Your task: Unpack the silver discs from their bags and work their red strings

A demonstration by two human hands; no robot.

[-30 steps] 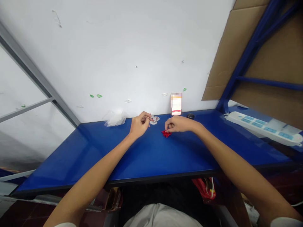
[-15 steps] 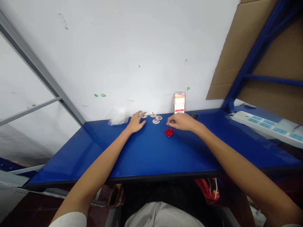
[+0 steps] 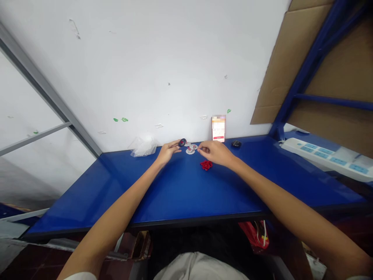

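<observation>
Between the fingers and thumb of my left hand (image 3: 166, 152), a small round disc (image 3: 182, 142) is held up off the table, its dark face toward me. My right hand (image 3: 213, 151) is closed in a pinch; whatever its fingertips hold is too small to make out. Between my hands lie several flat grey-white discs (image 3: 190, 151) with red bits on them, some overlapping. A little pile of thin red pieces (image 3: 206, 165) rests on the table just below my right hand.
The blue table (image 3: 180, 190) meets a white wall. A clear plastic bag (image 3: 143, 146) lies at the back left. A phone (image 3: 218, 128) leans on the wall behind my right hand, with a small black object (image 3: 236, 144) beside it. A power strip (image 3: 326, 157) runs along the right.
My left hand has picked up a disc and turned its dark face toward me. My right hand has moved left, nearer to the discs. The view has shifted slightly.
</observation>
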